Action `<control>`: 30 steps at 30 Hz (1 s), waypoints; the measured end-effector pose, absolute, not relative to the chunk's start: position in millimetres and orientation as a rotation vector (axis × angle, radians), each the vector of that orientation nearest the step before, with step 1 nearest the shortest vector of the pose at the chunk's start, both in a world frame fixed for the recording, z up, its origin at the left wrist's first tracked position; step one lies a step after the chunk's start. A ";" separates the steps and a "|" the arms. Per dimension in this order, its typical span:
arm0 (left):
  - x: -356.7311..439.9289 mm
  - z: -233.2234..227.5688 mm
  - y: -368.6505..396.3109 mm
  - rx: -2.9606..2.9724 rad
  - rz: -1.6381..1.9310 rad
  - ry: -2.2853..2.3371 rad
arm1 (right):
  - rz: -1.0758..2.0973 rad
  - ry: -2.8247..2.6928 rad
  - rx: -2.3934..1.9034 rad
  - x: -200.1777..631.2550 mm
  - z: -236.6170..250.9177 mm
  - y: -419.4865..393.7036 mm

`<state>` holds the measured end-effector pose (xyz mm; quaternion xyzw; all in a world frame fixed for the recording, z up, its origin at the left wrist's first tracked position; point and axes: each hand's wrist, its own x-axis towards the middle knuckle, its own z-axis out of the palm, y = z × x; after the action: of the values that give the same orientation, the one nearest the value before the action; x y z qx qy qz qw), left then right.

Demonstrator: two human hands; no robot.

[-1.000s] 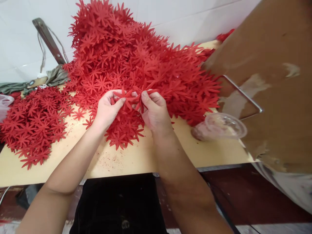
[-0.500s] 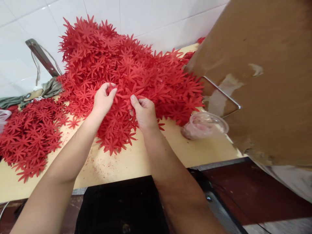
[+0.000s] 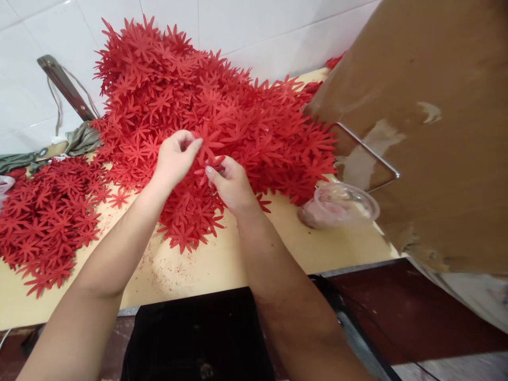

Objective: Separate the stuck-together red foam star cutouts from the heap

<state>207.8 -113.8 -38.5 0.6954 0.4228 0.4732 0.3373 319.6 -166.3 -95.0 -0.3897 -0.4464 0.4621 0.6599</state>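
My left hand [image 3: 177, 159] is closed in a pinch, thumb against fingertips, at the edge of a red flower-shaped piece [image 3: 211, 142] with long narrow petals. Close by on the right, my right hand [image 3: 234, 185] has its thumb and fingers closed on another red flower cutout [image 3: 203, 170], partly hidden by the fingers. Both hands are over the front of a big heap of similar red flower cutouts [image 3: 182, 90]. How many layers sit in each pinch cannot be made out.
A smaller pile of red cutouts [image 3: 47, 222] lies to the left. On the right, a clear plastic tub [image 3: 341, 206] stands against a large brown cardboard box [image 3: 444, 159]. Red crumbs dot the pale tabletop [image 3: 222, 270]. A metal tool [image 3: 65, 84] leans on the tiled wall.
My left hand has moved slightly right, closer to my right hand, and its pinch now meets a flower piece. My right hand has shifted slightly left and down.
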 end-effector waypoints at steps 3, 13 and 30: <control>194.7 -41.9 -92.4 1.704 1.368 1.143 | 1.035 -0.958 -0.951 320.8 -95.1 -166.6; 201.0 -28.8 -133.9 1.786 1.035 0.987 | 0.863 -1.034 -1.107 328.8 -91.4 -171.5; 182.2 -43.6 -97.9 1.788 1.507 1.119 | 0.921 -1.035 -1.001 325.8 -96.4 -166.7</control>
<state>182.2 -97.9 -43.6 0.6640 0.4156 0.5594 0.2711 325.8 -166.7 -96.4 -0.4417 -0.4568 0.4066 0.6564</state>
